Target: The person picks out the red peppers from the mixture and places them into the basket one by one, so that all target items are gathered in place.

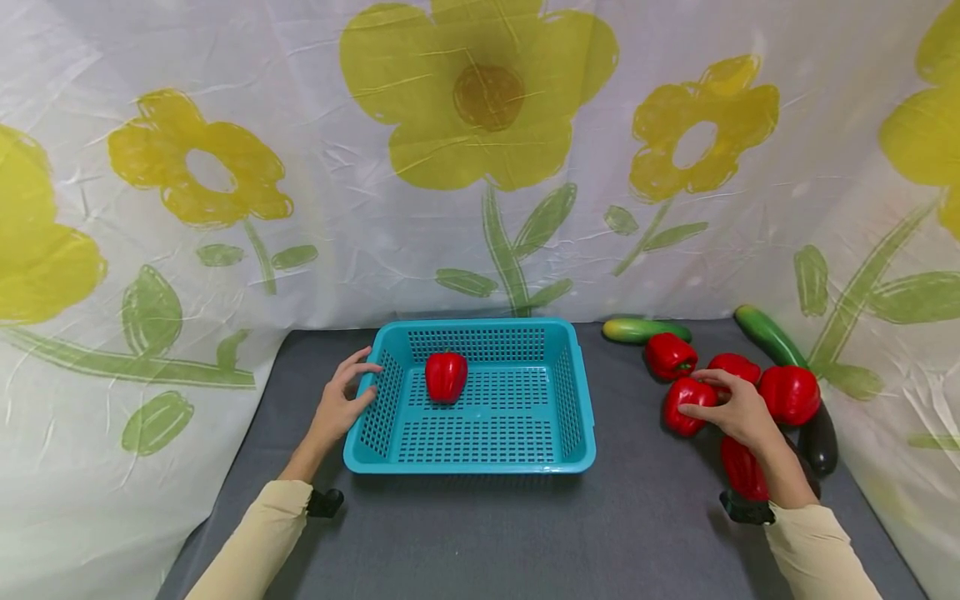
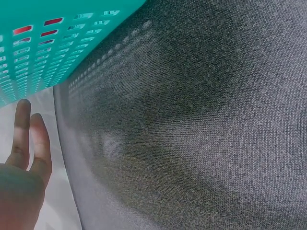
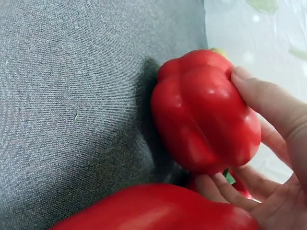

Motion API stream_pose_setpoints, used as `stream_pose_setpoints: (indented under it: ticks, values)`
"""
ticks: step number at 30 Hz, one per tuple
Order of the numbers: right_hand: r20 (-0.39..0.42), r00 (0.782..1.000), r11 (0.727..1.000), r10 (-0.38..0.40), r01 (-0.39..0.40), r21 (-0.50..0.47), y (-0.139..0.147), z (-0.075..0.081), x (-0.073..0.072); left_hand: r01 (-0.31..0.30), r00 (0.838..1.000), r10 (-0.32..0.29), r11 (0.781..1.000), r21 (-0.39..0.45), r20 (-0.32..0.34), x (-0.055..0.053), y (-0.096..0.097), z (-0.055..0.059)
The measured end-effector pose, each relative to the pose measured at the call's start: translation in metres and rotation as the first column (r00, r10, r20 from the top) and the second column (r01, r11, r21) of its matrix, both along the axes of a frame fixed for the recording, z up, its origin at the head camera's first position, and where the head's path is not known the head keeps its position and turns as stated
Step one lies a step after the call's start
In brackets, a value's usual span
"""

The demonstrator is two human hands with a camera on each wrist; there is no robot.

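Observation:
My right hand (image 1: 742, 412) holds a red bell pepper (image 1: 684, 408) at the right of the table, thumb on one side and fingers on the other. Close up in the right wrist view, the same pepper (image 3: 201, 110) shows its lobed surface between thumb and fingertips. At the left rim of a blue perforated plastic basket (image 1: 468, 467), my left hand (image 1: 341, 408) rests its thumb and fingertips, fingers relaxed. Inside the basket, toward its left, lies one red bell pepper (image 1: 446, 377). The left wrist view shows two extended fingers (image 2: 41, 143) below the basket wall.
Around my right hand lie more red bell peppers (image 1: 789, 394), a yellow-green cucumber (image 1: 645, 330), a darker green cucumber (image 1: 770, 336) and a dark eggplant (image 1: 819, 442). A flower-printed white cloth (image 1: 360, 258) rises behind the grey tabletop (image 1: 480, 533).

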State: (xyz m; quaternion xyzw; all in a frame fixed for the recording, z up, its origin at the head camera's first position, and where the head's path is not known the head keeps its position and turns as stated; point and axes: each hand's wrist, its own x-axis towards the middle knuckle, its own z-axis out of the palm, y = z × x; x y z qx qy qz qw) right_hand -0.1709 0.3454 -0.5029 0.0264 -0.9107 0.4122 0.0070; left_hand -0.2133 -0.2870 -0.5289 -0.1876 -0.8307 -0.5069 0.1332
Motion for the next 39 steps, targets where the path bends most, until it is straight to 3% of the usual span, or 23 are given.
stream_pose_setpoints:
  ticks: [19,26,39]
  values:
    - [0.067,0.997,0.999,0.044,-0.043,-0.013,-0.001,0.002,-0.002,-0.009,1.0,0.009,1.0,0.019,0.011,0.001,0.002,0.002]
    - [0.042,0.998,0.998,0.051,-0.05,-0.026,0.0,0.001,0.0,0.006,1.0,-0.007,1.0,0.016,0.016,0.018,0.016,0.034]
    - [-0.021,0.996,0.991,0.091,-0.093,-0.096,-0.001,0.007,0.0,0.003,0.999,-0.004,1.0,0.012,0.033,0.018,0.017,0.038]
